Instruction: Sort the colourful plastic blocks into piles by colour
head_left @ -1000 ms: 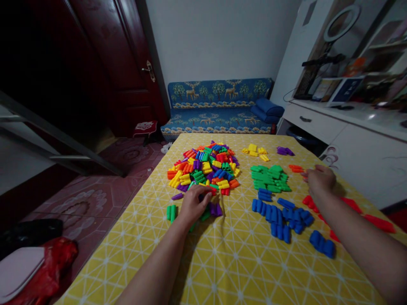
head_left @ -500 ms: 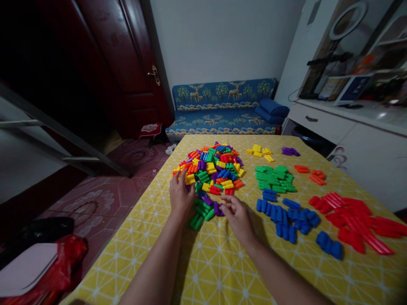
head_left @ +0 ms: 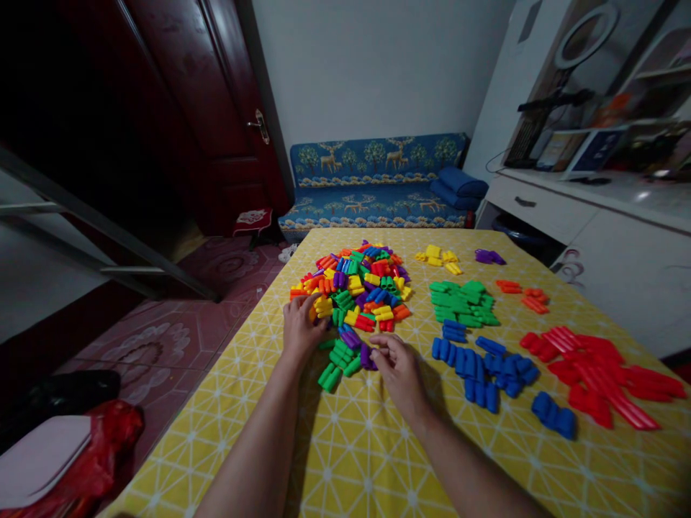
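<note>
Right at the right hand's (head_left: 400,370) fingertips lies a purple piece (head_left: 366,355), beside green pieces (head_left: 340,354), while the left hand (head_left: 301,327) curls at the mixed pile's (head_left: 359,280) left edge, neither grip clearly seen as clamped or apart.

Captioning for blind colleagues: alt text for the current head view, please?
The left hand is at a multicolored pile of tubular toy blocks, the right hand at a purple block; single-color groups lie to the right on a yellow tablecloth.
</note>
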`<move>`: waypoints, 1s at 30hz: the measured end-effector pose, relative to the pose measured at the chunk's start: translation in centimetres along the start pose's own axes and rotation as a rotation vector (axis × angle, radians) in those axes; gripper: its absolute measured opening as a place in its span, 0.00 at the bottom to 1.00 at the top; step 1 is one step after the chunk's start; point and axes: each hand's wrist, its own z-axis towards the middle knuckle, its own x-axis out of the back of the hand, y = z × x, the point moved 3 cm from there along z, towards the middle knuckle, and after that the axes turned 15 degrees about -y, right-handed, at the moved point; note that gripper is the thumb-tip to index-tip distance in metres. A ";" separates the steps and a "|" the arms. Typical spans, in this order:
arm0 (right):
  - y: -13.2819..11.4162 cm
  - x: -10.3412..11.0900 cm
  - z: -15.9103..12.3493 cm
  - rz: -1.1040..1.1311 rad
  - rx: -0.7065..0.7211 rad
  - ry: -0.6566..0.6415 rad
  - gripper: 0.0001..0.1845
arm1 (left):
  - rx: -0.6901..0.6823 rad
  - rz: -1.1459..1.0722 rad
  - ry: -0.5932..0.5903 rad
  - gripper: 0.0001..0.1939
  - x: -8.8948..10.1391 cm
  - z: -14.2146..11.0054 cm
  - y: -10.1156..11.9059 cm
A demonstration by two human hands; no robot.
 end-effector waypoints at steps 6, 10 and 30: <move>-0.8 -0.1 0.0 0.022 -0.005 -0.011 0.09 | -0.007 -0.079 -0.072 0.26 -0.5 0.2 -0.4; -1.4 0.0 0.0 -0.029 -0.003 -0.009 0.08 | -0.107 -0.182 -0.002 0.16 0.2 0.1 0.5; -1.2 0.6 0.1 -0.042 -0.046 0.119 0.26 | -0.132 -0.702 -0.195 0.16 -0.9 -1.6 5.3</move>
